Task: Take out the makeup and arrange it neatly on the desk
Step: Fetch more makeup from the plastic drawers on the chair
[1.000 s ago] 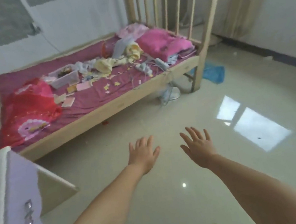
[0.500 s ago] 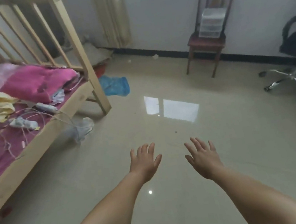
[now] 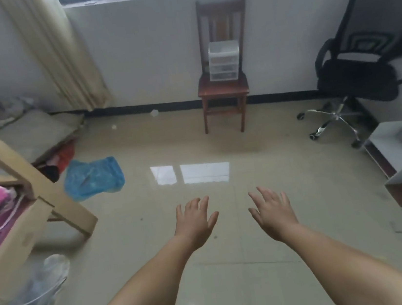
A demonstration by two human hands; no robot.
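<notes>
Left hand (image 3: 195,221) and right hand (image 3: 274,213) out over glossy floor (image 3: 273,168), fingers spread, grasping nothing. Clear drawer box (image 3: 223,61) on wooden chair (image 3: 223,90) straight ahead; makeup inside too blurred to tell. Office chair (image 3: 362,64) right, bed frame (image 3: 28,190) and blue bag (image 3: 94,178) left.

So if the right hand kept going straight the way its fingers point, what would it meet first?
Probably nothing nearby: the open right hand points forward over bare glossy beige floor tiles. Farther along that line stands the dark brown wooden chair carrying a clear plastic drawer unit, though depth is uncertain.
</notes>
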